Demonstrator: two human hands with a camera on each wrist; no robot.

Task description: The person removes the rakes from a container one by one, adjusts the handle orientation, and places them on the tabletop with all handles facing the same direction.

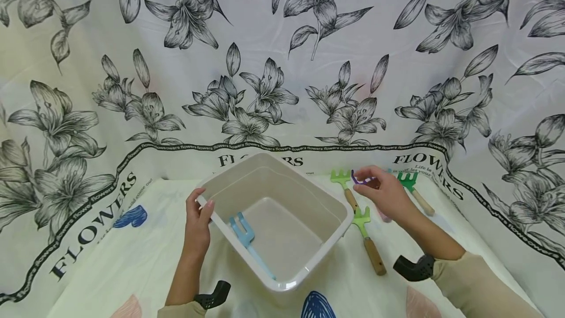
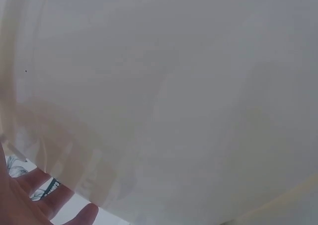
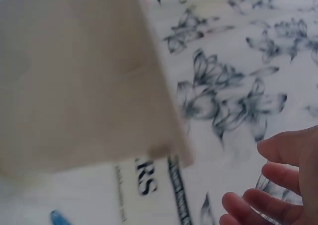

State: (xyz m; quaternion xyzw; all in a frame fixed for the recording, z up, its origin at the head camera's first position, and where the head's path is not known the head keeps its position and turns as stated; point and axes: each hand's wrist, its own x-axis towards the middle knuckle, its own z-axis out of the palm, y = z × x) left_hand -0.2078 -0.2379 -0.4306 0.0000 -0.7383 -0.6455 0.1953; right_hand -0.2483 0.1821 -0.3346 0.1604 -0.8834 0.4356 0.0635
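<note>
A beige plastic basin (image 1: 282, 220) tilts toward me, and my left hand (image 1: 198, 220) grips its left rim. Inside the basin lies a light blue toy garden fork (image 1: 243, 232) against the near-left wall. My right hand (image 1: 384, 193) hovers beyond the basin's right side, its fingers loosely bent. The right wrist view shows nothing held in that hand (image 3: 278, 185). Partly hidden behind its fingers is a purple tool head (image 1: 354, 177). The basin's wall (image 2: 164, 101) fills most of the left wrist view.
Two green hand forks with wooden handles, one farther back (image 1: 342, 178) and one nearer (image 1: 372, 254), lie right of the basin. A dark green rake (image 1: 419, 195) lies farther right. A pink handle (image 1: 383, 216) shows below my right hand. Flower-printed cloth (image 1: 273, 87) hangs behind.
</note>
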